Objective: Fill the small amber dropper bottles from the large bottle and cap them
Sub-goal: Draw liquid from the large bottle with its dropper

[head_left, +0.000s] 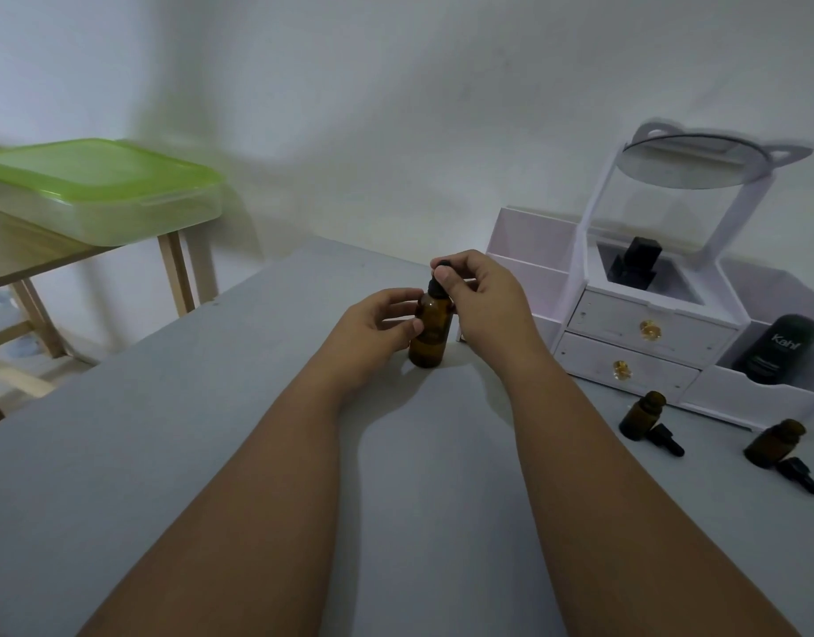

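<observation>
Centrally, large amber bottle (pixel 431 331): upright on grey table (pixel 212 452), glass, rigid, likely smooth and breakable; left hand (pixel 377 328) curled round its body, right hand (pixel 476 296) pinching its black dropper cap (pixel 439 280). Right, well apart: two uncapped small amber dropper bottles (pixel 640 415), loose droppers (pixel 667 439) beside them, before white organiser (pixel 625 333); nothing obstructs

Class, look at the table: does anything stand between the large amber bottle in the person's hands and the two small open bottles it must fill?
Nothing visible does. The large bottle stands mid-table; the small bottles stand to its right with bare table between. Their droppers lie beside them.
</observation>
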